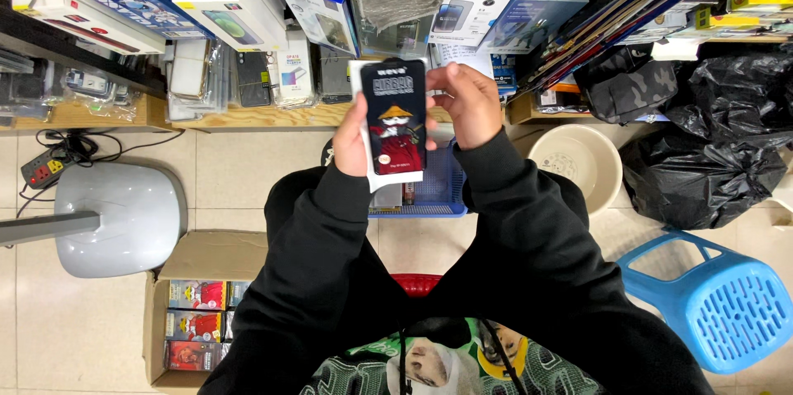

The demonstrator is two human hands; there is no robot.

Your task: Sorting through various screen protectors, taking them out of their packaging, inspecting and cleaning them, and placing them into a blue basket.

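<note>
Tiled floor [248,172] beneath hands holding black packet [396,118].

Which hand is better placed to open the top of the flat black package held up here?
Probably the right hand: its fingers are at the flat black package's top edge, while the left hand grips the side, steadying it.

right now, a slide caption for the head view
Both hands, left hand and right hand, hold a black flat retail packet above a blue plastic basket.
</note>
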